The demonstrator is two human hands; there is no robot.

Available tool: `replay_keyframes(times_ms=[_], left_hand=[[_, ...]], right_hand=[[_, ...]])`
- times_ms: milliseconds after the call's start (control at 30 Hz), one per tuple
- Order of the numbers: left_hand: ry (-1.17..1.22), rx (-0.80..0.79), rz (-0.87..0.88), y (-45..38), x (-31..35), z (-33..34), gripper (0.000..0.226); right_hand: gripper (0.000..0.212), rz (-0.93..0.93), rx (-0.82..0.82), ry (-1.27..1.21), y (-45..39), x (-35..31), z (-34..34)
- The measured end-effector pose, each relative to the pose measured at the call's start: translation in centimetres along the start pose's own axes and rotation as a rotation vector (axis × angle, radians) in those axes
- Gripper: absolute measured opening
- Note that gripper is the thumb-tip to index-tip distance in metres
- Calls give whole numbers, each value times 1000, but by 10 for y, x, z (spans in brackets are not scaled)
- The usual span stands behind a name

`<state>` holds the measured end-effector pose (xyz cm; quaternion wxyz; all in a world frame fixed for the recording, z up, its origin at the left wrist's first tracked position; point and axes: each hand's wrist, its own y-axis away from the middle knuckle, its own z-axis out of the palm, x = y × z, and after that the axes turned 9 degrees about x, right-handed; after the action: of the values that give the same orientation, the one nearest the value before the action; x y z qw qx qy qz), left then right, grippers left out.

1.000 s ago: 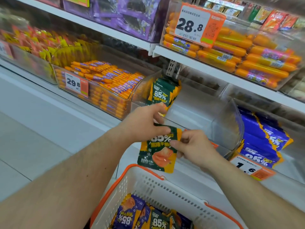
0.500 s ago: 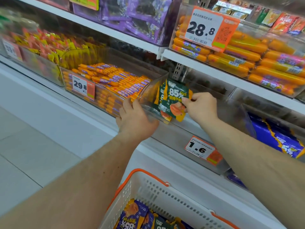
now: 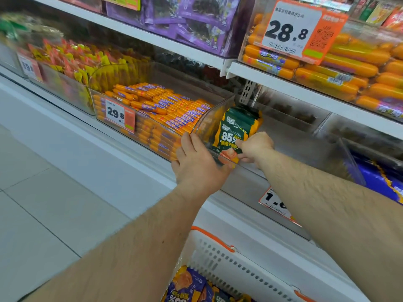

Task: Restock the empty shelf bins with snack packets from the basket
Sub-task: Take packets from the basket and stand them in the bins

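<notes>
A clear plastic shelf bin (image 3: pixel 305 147) sits on the lower shelf, mostly bare. At its left end stands a row of green-and-yellow "85%" snack packets (image 3: pixel 236 129). My right hand (image 3: pixel 255 148) is inside the bin and pinches the front green packet upright against the row. My left hand (image 3: pixel 196 162) rests on the bin's front left corner, fingers over the rim. The white basket (image 3: pixel 231 264) with an orange rim is at the bottom centre, holding purple and green 85% packets (image 3: pixel 189 286).
A bin of orange sausages (image 3: pixel 157 112) with a 29.8 tag is left of the bin. Blue packets (image 3: pixel 379 182) fill the bin on the right. An upper shelf with large orange sausages (image 3: pixel 349 68) overhangs. A 1.6 price tag (image 3: pixel 274 203) hangs on the shelf front.
The green packet went from above the basket into the bin and now stands against the row. My left hand moved from the packet to the bin's front corner.
</notes>
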<state>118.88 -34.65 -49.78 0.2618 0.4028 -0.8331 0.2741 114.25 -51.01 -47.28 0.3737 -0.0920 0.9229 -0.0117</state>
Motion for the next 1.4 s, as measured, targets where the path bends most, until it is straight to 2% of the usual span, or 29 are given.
replay_keyframes(times_ms=[367,500,600,667,767,900,967,1033,1200,1333,1400], left_hand=[[5,10,9,1,1,3,112],[-26,152,125,4,4,-3,82],[57,251,284,9,8,-8,54],[145,135,357,15,10,-11,33],[74,-267,444,27,10,-9,19],[-169,-720,484,40,-1,5,36],[-307,-844,508,48,-5,13,43],[-412,-920,550,56,-6,19,47],[-517,-1049,600,69,-6,31,46],[-564,-1105,585,71,-5,36,50],[-577,-1109,585,71,-4,38,51]], right_hand=[[29,85,-26,0,0,6,-13],[26,-36,55,44,9,6,-32],[18,-267,161,52,31,8,-47],[19,-448,241,-38,58,11,-60],[16,-584,347,-259,97,29,-71],[10,-614,372,-391,134,81,-57],[13,-517,277,-411,150,113,-43],[16,-382,107,-351,164,148,-27],[34,-110,-292,92,174,240,22],[23,29,-613,359,182,288,54],[21,70,-818,403,189,303,62]])
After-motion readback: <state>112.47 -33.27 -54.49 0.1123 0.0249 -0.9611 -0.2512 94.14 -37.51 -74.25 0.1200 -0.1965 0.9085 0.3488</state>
